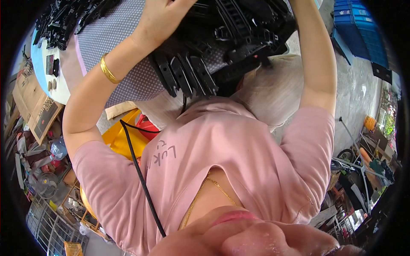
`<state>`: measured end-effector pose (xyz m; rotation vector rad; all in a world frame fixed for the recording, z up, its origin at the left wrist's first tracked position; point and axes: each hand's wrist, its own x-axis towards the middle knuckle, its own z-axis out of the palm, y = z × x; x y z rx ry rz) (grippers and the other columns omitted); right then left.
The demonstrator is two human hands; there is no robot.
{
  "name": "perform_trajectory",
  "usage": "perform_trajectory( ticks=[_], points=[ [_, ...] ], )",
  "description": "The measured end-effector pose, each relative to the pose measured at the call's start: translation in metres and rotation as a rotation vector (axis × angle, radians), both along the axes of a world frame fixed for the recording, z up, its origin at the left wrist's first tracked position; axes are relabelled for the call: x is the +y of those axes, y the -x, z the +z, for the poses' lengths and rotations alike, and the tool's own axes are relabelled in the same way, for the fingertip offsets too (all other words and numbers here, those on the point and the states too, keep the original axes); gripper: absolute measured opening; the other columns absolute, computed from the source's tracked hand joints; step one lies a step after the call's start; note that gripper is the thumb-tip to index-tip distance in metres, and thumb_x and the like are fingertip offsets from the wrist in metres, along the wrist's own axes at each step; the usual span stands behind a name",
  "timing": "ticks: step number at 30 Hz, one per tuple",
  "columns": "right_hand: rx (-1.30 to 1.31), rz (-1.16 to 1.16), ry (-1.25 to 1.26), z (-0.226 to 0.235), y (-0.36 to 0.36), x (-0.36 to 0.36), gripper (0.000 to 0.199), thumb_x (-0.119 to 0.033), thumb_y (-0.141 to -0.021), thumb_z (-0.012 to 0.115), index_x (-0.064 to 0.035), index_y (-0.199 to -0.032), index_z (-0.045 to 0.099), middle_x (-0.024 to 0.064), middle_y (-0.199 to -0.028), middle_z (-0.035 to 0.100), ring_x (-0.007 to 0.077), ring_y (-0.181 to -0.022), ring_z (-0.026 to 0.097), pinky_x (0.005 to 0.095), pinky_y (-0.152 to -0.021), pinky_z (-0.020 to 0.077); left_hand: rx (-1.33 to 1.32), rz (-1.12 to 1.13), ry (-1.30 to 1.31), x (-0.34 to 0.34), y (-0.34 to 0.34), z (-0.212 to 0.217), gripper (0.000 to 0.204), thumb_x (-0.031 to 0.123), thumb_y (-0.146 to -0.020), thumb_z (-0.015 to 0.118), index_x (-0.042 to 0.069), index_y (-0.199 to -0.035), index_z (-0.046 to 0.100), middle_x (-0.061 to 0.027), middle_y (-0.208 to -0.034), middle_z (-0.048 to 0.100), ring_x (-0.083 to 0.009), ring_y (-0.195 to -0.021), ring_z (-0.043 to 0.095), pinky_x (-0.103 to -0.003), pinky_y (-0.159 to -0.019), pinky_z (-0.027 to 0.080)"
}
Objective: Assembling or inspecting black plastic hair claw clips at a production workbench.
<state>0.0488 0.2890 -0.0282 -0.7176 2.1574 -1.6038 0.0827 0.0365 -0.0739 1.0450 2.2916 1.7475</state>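
My left hand reaches over a heap of black plastic parts, and its fingers are cut off by the top edge, so its grip is hidden. A gold bangle circles that wrist. On the other side of the heap, my right forearm goes up past the top edge, and the hand is out of sight. Several long, narrow black pieces stick out side by side over the table's near edge. Their exact kind cannot be made out.
A dotted grey cloth covers the table. More black parts are piled at its far left. Blue plastic crates stand at the far right. A cardboard box is at the left. A black cable hangs across my front.
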Motion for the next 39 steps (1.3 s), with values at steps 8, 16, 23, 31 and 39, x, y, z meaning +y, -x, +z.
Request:
perform_trajectory(
  ticks=[8, 16, 23, 31, 39],
  points=[
    [-0.206, 0.097, 0.279, 0.004, -0.028, 0.017, 0.054, -0.047, -0.086, 0.053, 0.0015, -0.108, 0.060, 0.0085, -0.103, 0.062, 0.0147, -0.096, 0.056, 0.0258, -0.088, 0.0407, -0.002, 0.097, 0.120, 0.037, -0.060, 0.056, 0.038, 0.024, -0.086, 0.054, -0.002, -0.114, 0.047, -0.0188, -0.113, 0.047, -0.0295, -0.108, 0.045, -0.034, -0.094, 0.034],
    [-0.121, 0.018, 0.149, 0.020, -0.082, 0.056, 0.040, -0.030, -0.086, 0.056, 0.0009, -0.112, 0.059, 0.0102, -0.104, 0.062, 0.0161, -0.100, 0.056, 0.0291, -0.090, 0.0416, 0.160, -0.196, 0.110, 0.056, -0.072, 0.056, 0.043, 0.021, -0.079, 0.061, 0.000, -0.114, 0.047, -0.0188, -0.115, 0.046, -0.0349, -0.109, 0.042, -0.040, -0.096, 0.032],
    [-0.126, 0.018, 0.212, 0.010, -0.110, 0.055, 0.044, -0.026, -0.082, 0.063, 0.0029, -0.113, 0.056, 0.0119, -0.103, 0.063, 0.0163, -0.097, 0.057, 0.0283, -0.086, 0.0438, 0.287, -0.503, 0.238, 0.056, -0.079, 0.066, 0.051, 0.022, -0.075, 0.064, 0.000, -0.117, 0.045, -0.0209, -0.121, 0.043, -0.0386, -0.115, 0.038, -0.044, -0.098, 0.031],
    [-0.105, 0.050, 0.236, 0.005, -0.148, 0.061, 0.047, -0.028, -0.081, 0.065, 0.0026, -0.115, 0.055, 0.0127, -0.106, 0.062, 0.0181, -0.098, 0.058, 0.0300, -0.087, 0.0430, 0.179, -0.839, 0.237, 0.060, -0.087, 0.065, 0.051, 0.014, -0.072, 0.068, 0.002, -0.116, 0.046, -0.0193, -0.121, 0.044, -0.0353, -0.108, 0.046, -0.040, -0.090, 0.040],
    [-0.060, 0.158, 0.081, 0.031, -0.150, 0.042, 0.052, -0.037, -0.075, 0.070, 0.0025, -0.107, 0.059, 0.0133, -0.103, 0.063, 0.0210, -0.095, 0.059, 0.0332, -0.085, 0.0451, 0.610, -0.752, 0.284, 0.019, -0.046, 0.067, 0.032, 0.011, -0.071, 0.067, 0.004, -0.100, 0.057, -0.0149, -0.104, 0.056, -0.0351, -0.105, 0.050, -0.041, -0.089, 0.043]
  ],
)
